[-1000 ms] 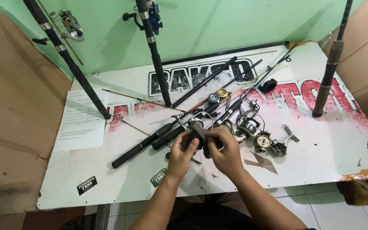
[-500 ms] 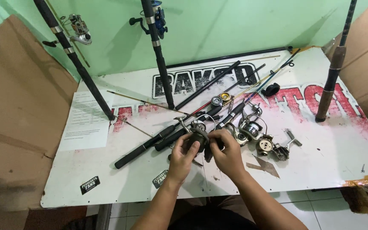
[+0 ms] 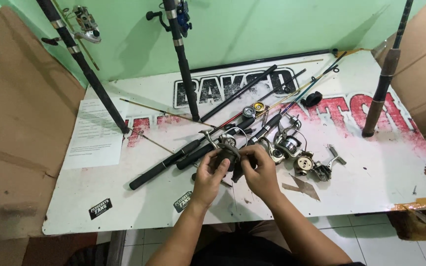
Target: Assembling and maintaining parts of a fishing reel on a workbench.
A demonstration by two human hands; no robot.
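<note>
Near the surface's [image 3: 75, 207] front edge, left hand [image 3: 209, 176] clamps the reel [image 3: 227, 156]; right hand [image 3: 261, 173] pinches its side. Best keep it low, grip steady, clear of rods [image 3: 173, 162].

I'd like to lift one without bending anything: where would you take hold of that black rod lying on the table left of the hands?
Probably the thick padded handle of the black rod, from the table's bare near-left side: it lies flat there, while the thin tip runs among other rods.
</note>
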